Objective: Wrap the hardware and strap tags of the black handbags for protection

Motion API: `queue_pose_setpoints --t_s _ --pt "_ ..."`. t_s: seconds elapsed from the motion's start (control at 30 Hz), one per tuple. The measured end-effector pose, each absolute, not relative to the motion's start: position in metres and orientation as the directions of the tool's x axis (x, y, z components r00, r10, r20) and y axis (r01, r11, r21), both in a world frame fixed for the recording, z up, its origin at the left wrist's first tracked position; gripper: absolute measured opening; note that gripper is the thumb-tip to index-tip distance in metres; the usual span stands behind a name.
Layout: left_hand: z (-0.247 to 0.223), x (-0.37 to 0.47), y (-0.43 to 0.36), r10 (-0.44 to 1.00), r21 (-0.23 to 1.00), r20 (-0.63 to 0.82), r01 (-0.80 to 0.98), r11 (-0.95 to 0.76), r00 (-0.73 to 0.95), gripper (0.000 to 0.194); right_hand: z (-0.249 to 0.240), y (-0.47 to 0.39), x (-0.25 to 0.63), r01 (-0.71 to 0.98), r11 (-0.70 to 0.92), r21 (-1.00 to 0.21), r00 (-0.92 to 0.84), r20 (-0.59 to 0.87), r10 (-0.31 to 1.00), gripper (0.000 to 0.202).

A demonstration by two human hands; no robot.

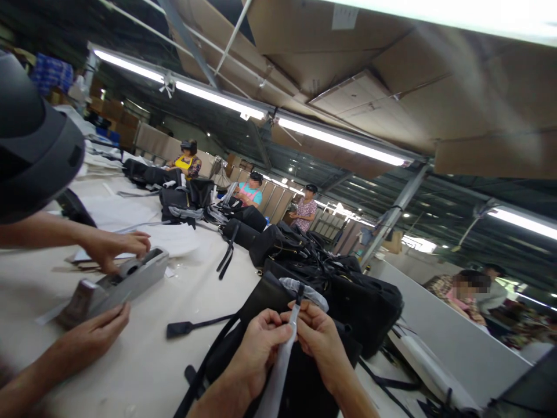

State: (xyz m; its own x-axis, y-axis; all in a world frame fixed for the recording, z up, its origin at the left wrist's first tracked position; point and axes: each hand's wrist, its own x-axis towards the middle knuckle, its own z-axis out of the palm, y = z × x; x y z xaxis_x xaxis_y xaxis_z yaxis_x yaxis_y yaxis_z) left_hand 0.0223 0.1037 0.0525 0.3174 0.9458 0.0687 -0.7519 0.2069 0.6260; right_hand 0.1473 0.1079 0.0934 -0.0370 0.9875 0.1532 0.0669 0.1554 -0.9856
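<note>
"How many bare hands are close by?"

"Four: the wearer's left hand (266,342) and right hand (317,334), plus a co-worker's two hands, one upper (114,247) and one lower (89,337)."

"And people farther off?"

"Five: one in a yellow apron (183,164), one in a blue top with pink apron (250,194), one in a pink patterned shirt (304,210), and two at the right (462,299)."

"Long, white, glowing tube lights (217,100)?"

"Three in the slanting row, and one more at the right (522,222)."

"Grey, long-bodied tape dispensers?"

"One (141,281)."

"Soft black bags (363,305)?"

"Several; they overlap too much to count."
</note>
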Motion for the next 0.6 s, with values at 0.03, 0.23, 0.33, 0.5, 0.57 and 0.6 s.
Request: queue_pose_setpoints --t_s 0.03,0.23,0.33,0.5,0.57,0.6 --pt "0.052 0.023 0.104 0.957 0.637 0.085 -0.753 0.163 0.279 0.042 0.093 0.107 0.145 0.080 0.179 -0.981 0.002 0.180 0.984 0.049" --pt "0.050 0.027 0.106 0.975 0.770 0.217 -0.623 -0.141 0.048 0.033 0.099 0.099 0.139 0.086 0.175 -0.981 0.071 0.181 0.981 0.059" --pt "0.051 0.027 0.103 0.976 0.771 0.210 -0.624 -0.125 0.065 0.035 0.099 0.103 0.132 0.130 0.216 -0.968 0.088 0.228 0.970 0.068" --pt "0.053 0.018 0.102 0.975 0.783 0.196 -0.615 -0.089 0.108 0.035 0.094 0.079 0.146 0.330 0.220 -0.918 0.053 0.250 0.967 0.080" --pt "0.053 0.011 0.101 0.979 0.817 0.182 -0.568 -0.099 0.091 0.033 0.085 0.058 0.170 0.485 0.258 -0.836 0.179 0.384 0.906 0.065" --pt "0.053 0.008 0.100 0.980 0.828 0.179 -0.551 -0.103 0.086 0.033 0.078 0.048 0.184 0.570 0.265 -0.778 0.278 0.486 0.829 0.057"
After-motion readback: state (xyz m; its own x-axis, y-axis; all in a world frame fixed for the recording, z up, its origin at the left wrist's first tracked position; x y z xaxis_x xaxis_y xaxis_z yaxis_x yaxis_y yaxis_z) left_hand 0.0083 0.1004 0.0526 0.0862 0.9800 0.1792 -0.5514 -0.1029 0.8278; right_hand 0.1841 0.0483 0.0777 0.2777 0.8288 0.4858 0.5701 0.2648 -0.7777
